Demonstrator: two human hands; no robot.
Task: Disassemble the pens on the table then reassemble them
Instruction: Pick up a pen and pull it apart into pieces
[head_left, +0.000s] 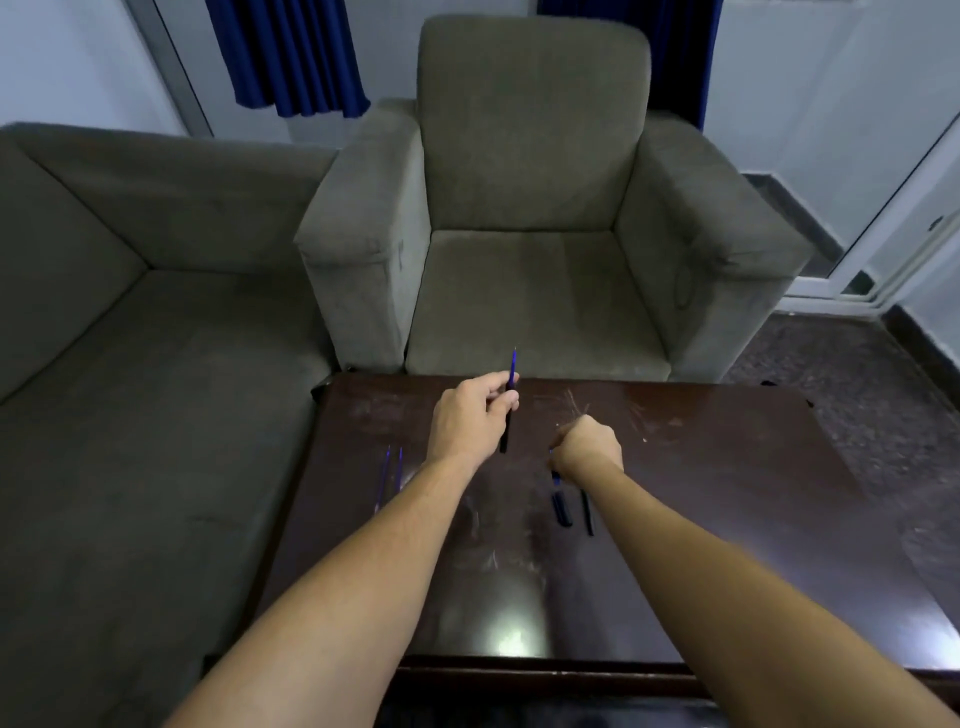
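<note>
step: I read refill work on one pen (504, 435), blue tip poking from its black barrel (going in or out, can't tell)
next: needs the refill aligned along the barrel
left hand (475, 415): pinches pen, raised near tabletop (727, 467) far edge
right hand (589, 447): curled, knuckles up, above black parts (562, 510) mid-tabletop; grip hidden
refills (392, 475): by left edge

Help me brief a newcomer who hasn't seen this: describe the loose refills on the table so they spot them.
Find the dark table before the grey armchair. Near its left edge, outside the left forearm, two thin refills lie side by side. Unlike the black pen pieces by the right wrist, they are slender and blue.
</note>
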